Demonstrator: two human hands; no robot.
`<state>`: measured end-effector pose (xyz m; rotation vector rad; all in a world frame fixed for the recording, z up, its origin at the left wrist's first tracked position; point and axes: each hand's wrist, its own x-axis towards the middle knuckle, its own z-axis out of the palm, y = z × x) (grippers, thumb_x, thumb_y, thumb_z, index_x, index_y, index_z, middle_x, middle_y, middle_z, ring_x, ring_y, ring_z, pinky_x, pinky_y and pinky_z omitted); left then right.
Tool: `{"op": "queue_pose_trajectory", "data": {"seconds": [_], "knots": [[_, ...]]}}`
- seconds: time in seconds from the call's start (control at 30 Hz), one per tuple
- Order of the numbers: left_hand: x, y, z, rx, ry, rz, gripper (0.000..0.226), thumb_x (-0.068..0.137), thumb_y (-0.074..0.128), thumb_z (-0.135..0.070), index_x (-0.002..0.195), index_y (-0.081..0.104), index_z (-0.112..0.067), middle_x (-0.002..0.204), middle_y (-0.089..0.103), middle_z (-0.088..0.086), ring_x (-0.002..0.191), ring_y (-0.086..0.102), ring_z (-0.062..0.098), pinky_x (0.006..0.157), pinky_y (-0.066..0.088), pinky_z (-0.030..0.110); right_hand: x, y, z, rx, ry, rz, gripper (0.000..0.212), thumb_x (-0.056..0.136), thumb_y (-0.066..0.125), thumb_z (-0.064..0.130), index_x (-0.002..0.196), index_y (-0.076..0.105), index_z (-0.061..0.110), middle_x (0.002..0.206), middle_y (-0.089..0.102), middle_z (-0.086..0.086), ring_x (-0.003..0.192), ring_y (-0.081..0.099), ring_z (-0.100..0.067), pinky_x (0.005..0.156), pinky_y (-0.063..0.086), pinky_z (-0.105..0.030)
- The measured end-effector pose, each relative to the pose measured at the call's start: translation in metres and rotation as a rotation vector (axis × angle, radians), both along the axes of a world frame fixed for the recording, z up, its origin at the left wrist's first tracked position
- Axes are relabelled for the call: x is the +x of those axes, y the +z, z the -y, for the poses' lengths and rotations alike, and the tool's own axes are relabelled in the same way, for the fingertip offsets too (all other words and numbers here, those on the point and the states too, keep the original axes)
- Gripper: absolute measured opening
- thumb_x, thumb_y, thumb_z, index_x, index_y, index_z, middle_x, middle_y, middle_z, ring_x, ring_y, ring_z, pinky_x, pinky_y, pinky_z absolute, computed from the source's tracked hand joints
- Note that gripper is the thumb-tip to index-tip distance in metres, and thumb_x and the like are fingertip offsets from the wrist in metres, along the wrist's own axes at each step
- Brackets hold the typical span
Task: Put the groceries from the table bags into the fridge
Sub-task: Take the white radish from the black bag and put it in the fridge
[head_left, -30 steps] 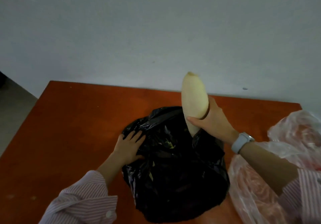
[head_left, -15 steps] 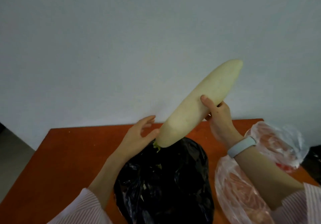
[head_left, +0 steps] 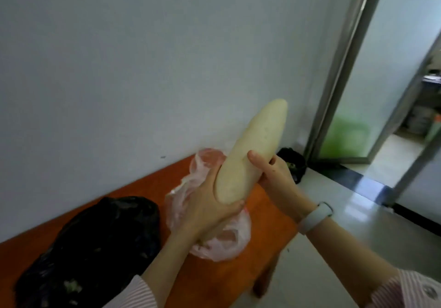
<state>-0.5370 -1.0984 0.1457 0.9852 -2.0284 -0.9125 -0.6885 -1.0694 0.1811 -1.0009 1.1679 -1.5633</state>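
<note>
A long white radish (head_left: 253, 150) is held up in the air, tilted with its tip up and to the right. My left hand (head_left: 210, 202) cups its thick lower end. My right hand (head_left: 272, 171) grips its middle from the right side. Below them the orange table (head_left: 260, 221) carries a black plastic bag (head_left: 95, 243) at the left and a clear pinkish plastic bag (head_left: 214, 240) with reddish contents to its right. The fridge is out of view.
A white wall runs behind the table. A small black bin (head_left: 294, 164) stands on the pale tiled floor beyond the table's end. A metal-framed glass door (head_left: 353, 92) opens at the right onto another room.
The radish has come fully out of the black bag. My left hand has closed around its lower end. My view has swung right, bringing the door and floor in.
</note>
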Motion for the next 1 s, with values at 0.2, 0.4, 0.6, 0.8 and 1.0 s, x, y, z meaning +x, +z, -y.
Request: {"op": "queue_pose_trajectory", "data": {"seconds": [0.2, 0.4, 0.6, 0.8, 1.0], "knots": [[-0.156, -0.045, -0.116, 0.148, -0.380, 0.161, 0.090, 0.053, 0.066, -0.065, 0.133, 0.033, -0.037, 0.121, 0.050, -0.011, 0.103, 0.052, 0.007, 0.083, 0.047, 0.026, -0.141, -0.049, -0.168, 0.207, -0.426, 0.111, 0.044, 0.082, 0.063, 0.029, 0.117, 0.049, 0.008, 0.109, 0.063, -0.006, 0.098, 0.063, -0.021, 0.077, 0.055, -0.034], [-0.297, -0.065, -0.239, 0.204, -0.819, 0.279, 0.067, 0.070, 0.075, -0.046, 0.119, 0.029, -0.049, 0.110, 0.048, -0.018, 0.093, 0.051, 0.001, 0.078, 0.042, 0.020, -0.240, -0.076, -0.339, 0.285, -0.841, 0.219, 0.045, 0.082, 0.064, 0.031, 0.116, 0.050, 0.006, 0.112, 0.062, -0.011, 0.102, 0.061, -0.026, 0.083, 0.053, -0.039], [-0.431, -0.069, -0.342, 0.163, -1.167, 0.305, 0.067, 0.067, 0.072, -0.051, 0.122, 0.034, -0.045, 0.111, 0.050, -0.018, 0.096, 0.052, 0.003, 0.072, 0.042, 0.012, -0.327, -0.084, -0.471, 0.248, -1.180, 0.286, 0.041, 0.082, 0.064, 0.029, 0.111, 0.050, 0.004, 0.106, 0.063, -0.009, 0.096, 0.061, -0.023, 0.078, 0.054, -0.036], [-0.581, -0.076, -0.434, 0.209, -1.371, 0.281, 0.074, 0.061, 0.069, -0.059, 0.124, 0.033, -0.047, 0.118, 0.051, -0.015, 0.102, 0.053, 0.006, 0.080, 0.047, 0.023, -0.446, -0.082, -0.569, 0.255, -1.385, 0.260, 0.053, 0.077, 0.068, 0.037, 0.113, 0.055, 0.000, 0.108, 0.066, -0.012, 0.098, 0.064, -0.028, 0.090, 0.051, -0.050], [-0.728, -0.039, -0.499, 0.305, -1.424, 0.174, 0.076, 0.057, 0.069, -0.059, 0.125, 0.040, -0.043, 0.120, 0.056, -0.016, 0.103, 0.055, 0.002, 0.083, 0.049, 0.026, -0.585, -0.040, -0.632, 0.229, -1.433, 0.133, 0.047, 0.083, 0.063, 0.038, 0.116, 0.052, 0.006, 0.108, 0.064, -0.005, 0.099, 0.062, -0.020, 0.077, 0.054, -0.032]]}}
